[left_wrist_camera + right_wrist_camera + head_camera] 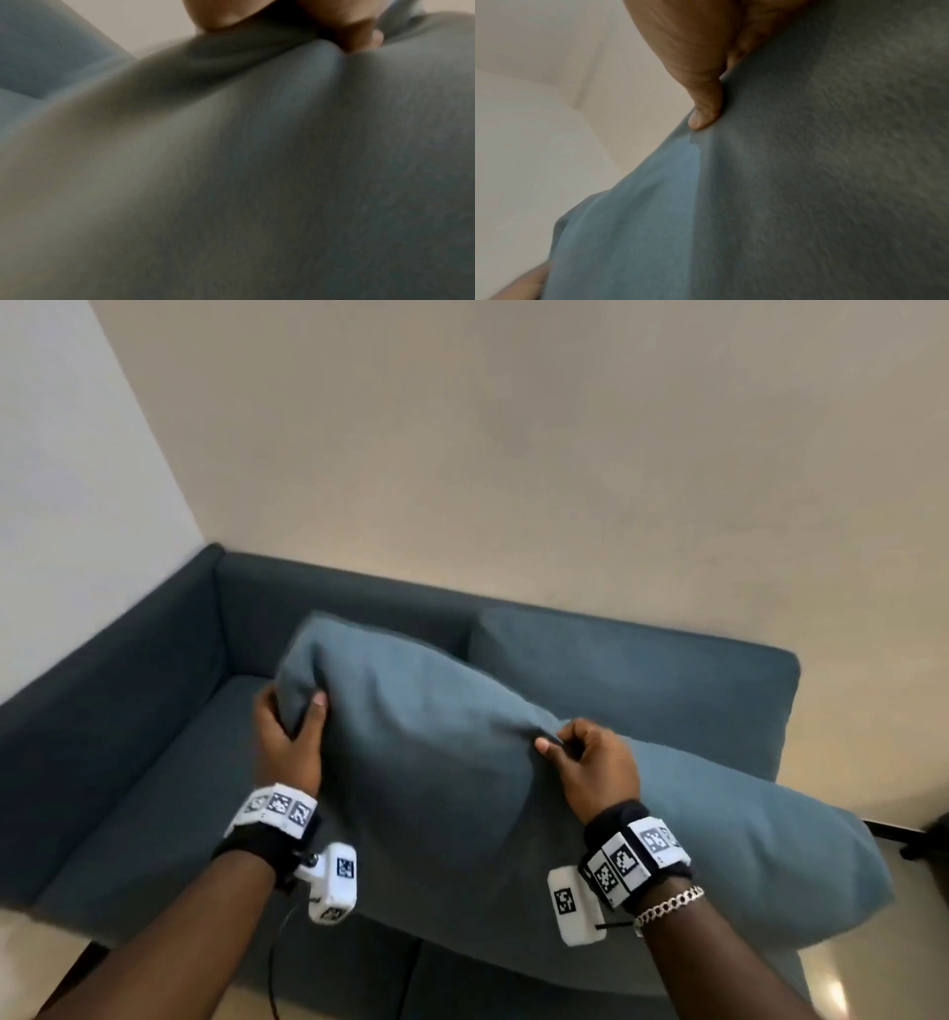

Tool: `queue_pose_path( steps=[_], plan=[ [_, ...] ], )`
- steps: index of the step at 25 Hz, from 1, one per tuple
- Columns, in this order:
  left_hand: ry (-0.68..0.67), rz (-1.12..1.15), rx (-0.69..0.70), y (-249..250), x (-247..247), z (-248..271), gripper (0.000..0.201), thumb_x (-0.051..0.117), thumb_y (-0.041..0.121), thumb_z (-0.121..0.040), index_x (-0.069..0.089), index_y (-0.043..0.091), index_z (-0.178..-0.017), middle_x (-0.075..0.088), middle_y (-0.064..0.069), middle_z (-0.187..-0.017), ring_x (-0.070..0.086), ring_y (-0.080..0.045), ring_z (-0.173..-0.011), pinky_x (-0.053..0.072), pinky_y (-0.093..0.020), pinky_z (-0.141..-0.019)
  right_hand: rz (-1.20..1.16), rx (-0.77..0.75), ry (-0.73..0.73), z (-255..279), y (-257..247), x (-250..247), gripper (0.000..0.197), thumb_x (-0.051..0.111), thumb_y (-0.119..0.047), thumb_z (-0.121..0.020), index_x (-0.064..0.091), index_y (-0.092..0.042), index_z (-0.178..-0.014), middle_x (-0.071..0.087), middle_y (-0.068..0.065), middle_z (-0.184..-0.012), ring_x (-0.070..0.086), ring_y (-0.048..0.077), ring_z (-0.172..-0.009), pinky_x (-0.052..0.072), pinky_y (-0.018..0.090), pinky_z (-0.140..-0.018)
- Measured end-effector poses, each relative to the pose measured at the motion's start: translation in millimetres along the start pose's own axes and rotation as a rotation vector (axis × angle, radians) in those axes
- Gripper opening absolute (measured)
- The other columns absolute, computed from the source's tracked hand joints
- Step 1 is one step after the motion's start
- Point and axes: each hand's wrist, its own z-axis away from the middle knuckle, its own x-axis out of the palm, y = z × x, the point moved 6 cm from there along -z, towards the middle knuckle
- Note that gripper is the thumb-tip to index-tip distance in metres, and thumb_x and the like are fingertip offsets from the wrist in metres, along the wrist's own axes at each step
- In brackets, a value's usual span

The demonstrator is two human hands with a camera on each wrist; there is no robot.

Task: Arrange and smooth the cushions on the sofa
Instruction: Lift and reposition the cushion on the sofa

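A large blue-grey cushion (441, 762) is held up over the seat of the dark blue sofa (128, 711), tilted with its left corner high. My left hand (290, 726) grips that upper left corner, thumb in front. My right hand (585, 757) pinches a fold of fabric along the cushion's top edge. In the left wrist view the cushion (257, 162) fills the frame under my left hand (308, 26). The right wrist view shows my right hand (706, 97) pressing into the cushion (808, 182). A second back cushion (642, 680) leans upright at the sofa's right.
The sofa stands in a corner between a white wall (67, 505) on the left and a beige wall (513, 454) behind. Its left armrest (102, 670) borders the bare left seat. Something dark (919, 839) sits on the floor at the far right.
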Motion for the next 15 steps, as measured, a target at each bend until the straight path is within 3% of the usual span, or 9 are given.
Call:
queue_pose_path(
  steps=[1, 2, 3, 5, 6, 8, 10, 13, 15],
  plan=[
    [-0.120, -0.099, 0.011, -24, 8, 16, 0.073, 0.069, 0.052, -0.090, 0.042, 0.027, -0.154, 0.041, -0.003, -0.158, 0.037, -0.024, -0.149, 0.030, -0.035, -0.118, 0.121, 0.070, -0.154, 13, 21, 32, 0.022, 0.071, -0.050, -0.090, 0.065, -0.031, -0.082, 0.070, -0.009, -0.090, 0.066, 0.021, -0.101, 0.047, 0.040, -0.090],
    [-0.291, -0.232, 0.047, -43, 23, 37, 0.082, 0.064, 0.067, -0.087, 0.032, 0.041, -0.158, 0.019, 0.001, -0.170, 0.017, -0.020, -0.158, 0.019, -0.040, -0.126, 0.256, 0.145, -0.328, 35, 45, 64, 0.016, 0.064, -0.053, -0.094, 0.067, -0.037, -0.097, 0.070, -0.012, -0.113, 0.058, 0.019, -0.126, 0.038, 0.045, -0.106],
    [-0.503, -0.413, 0.102, -57, 46, 61, 0.086, 0.056, 0.082, -0.081, 0.027, 0.053, -0.157, 0.001, 0.008, -0.172, 0.002, -0.016, -0.159, 0.013, -0.047, -0.128, 0.364, 0.179, -0.485, 58, 66, 94, 0.024, 0.056, -0.053, -0.098, 0.063, -0.043, -0.119, 0.060, -0.015, -0.138, 0.040, 0.015, -0.145, 0.022, 0.049, -0.118],
    [-0.944, -0.842, 0.215, -81, 94, 117, 0.093, 0.053, 0.090, -0.073, 0.013, 0.065, -0.153, -0.024, 0.020, -0.167, -0.020, -0.020, -0.155, 0.006, -0.068, -0.123, 0.489, 0.088, -0.589, 77, 83, 130, 0.045, 0.046, -0.047, -0.102, 0.043, -0.044, -0.146, 0.039, -0.021, -0.157, 0.016, 0.009, -0.156, 0.000, 0.051, -0.124],
    [-1.092, -0.993, 0.300, -85, 115, 140, 0.103, 0.059, 0.087, -0.071, 0.001, 0.065, -0.153, -0.031, 0.020, -0.165, -0.027, -0.025, -0.153, -0.001, -0.075, -0.118, 0.467, 0.048, -0.536, 68, 77, 132, 0.047, 0.046, -0.044, -0.102, 0.041, -0.042, -0.148, 0.041, -0.020, -0.157, 0.019, 0.009, -0.156, 0.001, 0.050, -0.125],
    [-1.212, -1.104, 0.454, -67, 153, 166, 0.125, 0.069, 0.084, -0.064, -0.014, 0.058, -0.154, -0.028, 0.013, -0.168, -0.029, -0.028, -0.154, -0.011, -0.078, -0.112, 0.314, 0.099, -0.514, 44, 71, 113, 0.039, 0.051, -0.038, -0.100, 0.051, -0.039, -0.139, 0.056, -0.012, -0.146, 0.040, 0.015, -0.147, 0.020, 0.043, -0.122],
    [-1.189, -1.086, 0.619, -39, 196, 174, 0.140, 0.073, 0.087, -0.055, -0.016, 0.050, -0.157, -0.018, 0.009, -0.171, -0.021, -0.027, -0.157, -0.014, -0.074, -0.115, 0.265, 0.117, -0.590, 33, 87, 85, 0.034, 0.054, -0.031, -0.100, 0.057, -0.035, -0.134, 0.066, -0.006, -0.137, 0.056, 0.020, -0.134, 0.040, 0.036, -0.110],
    [-1.268, -1.079, 0.667, -12, 246, 183, 0.149, 0.077, 0.085, -0.049, -0.015, 0.045, -0.159, -0.001, 0.004, -0.174, -0.008, -0.026, -0.160, -0.011, -0.068, -0.119, 0.163, 0.117, -0.660, 59, 113, 63, 0.037, 0.060, -0.023, -0.095, 0.064, -0.034, -0.130, 0.074, -0.007, -0.124, 0.066, 0.015, -0.120, 0.049, 0.031, -0.105],
    [-1.326, -1.062, 0.659, -7, 269, 200, 0.147, 0.077, 0.084, -0.046, -0.010, 0.047, -0.158, 0.029, 0.003, -0.166, 0.018, -0.027, -0.157, -0.001, -0.068, -0.121, 0.004, 0.122, -0.648, 77, 126, 52, 0.033, 0.063, -0.016, -0.092, 0.072, -0.029, -0.121, 0.079, -0.004, -0.107, 0.073, 0.014, -0.103, 0.054, 0.027, -0.097]
  ],
)
